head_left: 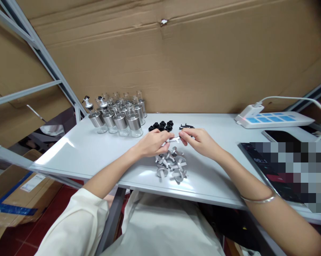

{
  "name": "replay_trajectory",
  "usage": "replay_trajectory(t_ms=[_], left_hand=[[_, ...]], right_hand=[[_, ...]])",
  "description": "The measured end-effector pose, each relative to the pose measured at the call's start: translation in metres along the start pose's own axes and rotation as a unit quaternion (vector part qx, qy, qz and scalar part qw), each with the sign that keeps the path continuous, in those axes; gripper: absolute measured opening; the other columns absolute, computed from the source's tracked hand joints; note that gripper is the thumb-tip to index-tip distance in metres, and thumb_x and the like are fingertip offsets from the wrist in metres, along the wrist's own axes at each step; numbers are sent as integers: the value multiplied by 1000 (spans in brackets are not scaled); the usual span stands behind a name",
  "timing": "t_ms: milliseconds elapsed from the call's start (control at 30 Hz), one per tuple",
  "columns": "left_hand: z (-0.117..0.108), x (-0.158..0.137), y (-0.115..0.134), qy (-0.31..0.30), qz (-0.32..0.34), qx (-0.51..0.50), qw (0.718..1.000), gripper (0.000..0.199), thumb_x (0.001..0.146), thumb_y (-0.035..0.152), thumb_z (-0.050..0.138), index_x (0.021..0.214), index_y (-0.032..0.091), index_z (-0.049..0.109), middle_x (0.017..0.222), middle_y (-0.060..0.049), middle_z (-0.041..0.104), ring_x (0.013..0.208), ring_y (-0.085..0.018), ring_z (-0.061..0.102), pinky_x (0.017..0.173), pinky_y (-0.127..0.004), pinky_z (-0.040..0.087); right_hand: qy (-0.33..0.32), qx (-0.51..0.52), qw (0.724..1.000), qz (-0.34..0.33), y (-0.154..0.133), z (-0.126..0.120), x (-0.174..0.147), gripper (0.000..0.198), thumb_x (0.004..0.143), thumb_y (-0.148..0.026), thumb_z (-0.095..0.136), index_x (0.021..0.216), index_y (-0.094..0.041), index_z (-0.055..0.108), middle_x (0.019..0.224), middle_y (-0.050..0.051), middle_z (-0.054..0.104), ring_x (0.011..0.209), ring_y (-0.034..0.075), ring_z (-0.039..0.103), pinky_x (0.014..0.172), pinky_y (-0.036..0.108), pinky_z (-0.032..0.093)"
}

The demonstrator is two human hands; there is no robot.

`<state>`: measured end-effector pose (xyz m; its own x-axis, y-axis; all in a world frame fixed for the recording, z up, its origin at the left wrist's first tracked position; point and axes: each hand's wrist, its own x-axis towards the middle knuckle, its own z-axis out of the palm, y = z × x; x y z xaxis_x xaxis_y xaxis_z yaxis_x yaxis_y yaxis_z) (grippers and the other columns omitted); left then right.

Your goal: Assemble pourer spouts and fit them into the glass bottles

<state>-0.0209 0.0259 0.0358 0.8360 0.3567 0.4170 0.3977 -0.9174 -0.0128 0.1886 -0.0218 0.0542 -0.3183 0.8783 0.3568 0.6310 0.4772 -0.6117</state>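
My left hand (156, 142) is closed around a pale grey pour spout (173, 140), held over the table. My right hand (196, 139) pinches at the spout's tip; a small dark piece seems to be between its fingertips, too small to make out surely. Just below both hands lies a pile of loose grey pour spouts (173, 164) with round bases. Behind my left hand sit several black stoppers (162, 124). Small thin black parts (186, 126) lie behind my right hand, which partly hides them.
Several glass bottles with steel sleeves (121, 122) stand at the back left, two with spouts fitted. On the right are a power strip (276, 120) with a charger, a phone (279, 136) and a tablet-like screen (267, 167). Cardboard (189, 64) walls the table's back.
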Motion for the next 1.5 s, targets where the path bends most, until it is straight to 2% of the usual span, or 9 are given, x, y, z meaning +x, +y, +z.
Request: replay_trajectory(t_ms=[100,200,367,500,667,833,967,1300,1500], left_hand=[[1,-4,-8,37,-40,-21,998,28,85,18,36,107,13,51,97,-7,66,77,-15,60,80,-28,45],[2,-8,-16,71,-78,-28,994,27,85,18,33,107,14,50,97,-7,66,79,-16,61,80,-29,46],[3,-9,-19,90,-57,-22,994,27,86,20,34,107,15,50,96,-7,67,77,-15,61,78,-29,47],[4,-8,-16,84,-46,-17,995,26,86,21,36,107,16,51,94,-6,68,74,-15,61,78,-28,47],[3,-8,-17,82,-48,-8,995,27,86,21,35,107,15,51,97,-7,68,76,-15,61,77,-28,47],[2,-7,-16,86,-37,-5,996,27,87,22,35,107,15,51,95,-7,68,74,-14,61,77,-27,47],[2,-7,-16,89,-26,-7,996,27,86,21,35,106,14,51,93,-7,68,73,-14,61,76,-27,47],[1,-7,-15,74,-32,-6,997,28,86,22,35,107,14,52,94,-7,68,73,-14,61,75,-27,46],[0,-6,-13,78,-24,-9,997,27,85,21,36,104,13,53,86,-6,67,67,-13,58,73,-26,45]], right_hand=[[67,56,996,36,11,-10,0,39,88,-48,40,63,-21,53,63,2,59,61,14,53,63,28,41],[126,106,984,66,28,-20,1,33,79,-52,54,77,-20,60,74,5,65,67,17,58,65,30,46],[128,48,988,74,47,-29,2,27,73,-46,61,81,-20,64,81,6,69,70,19,62,69,33,49],[88,-37,990,104,51,-33,1,23,80,-38,51,86,-21,66,75,4,70,71,20,64,73,34,48],[-16,-104,985,140,59,-39,-1,13,78,-30,50,77,-21,60,76,3,71,72,19,64,69,30,46],[-112,-173,961,184,73,-47,-4,11,72,-25,53,71,-20,63,72,3,69,65,17,60,64,28,45],[-168,-168,942,237,84,-50,-7,12,64,-19,56,70,-21,66,74,2,70,69,18,63,66,28,46],[-230,-150,928,251,85,-48,-9,33,53,-10,53,83,-20,63,79,2,66,71,18,60,63,27,46],[-250,-135,931,228,81,-43,-7,39,54,-18,60,92,-20,61,85,4,63,74,19,59,66,27,46]])
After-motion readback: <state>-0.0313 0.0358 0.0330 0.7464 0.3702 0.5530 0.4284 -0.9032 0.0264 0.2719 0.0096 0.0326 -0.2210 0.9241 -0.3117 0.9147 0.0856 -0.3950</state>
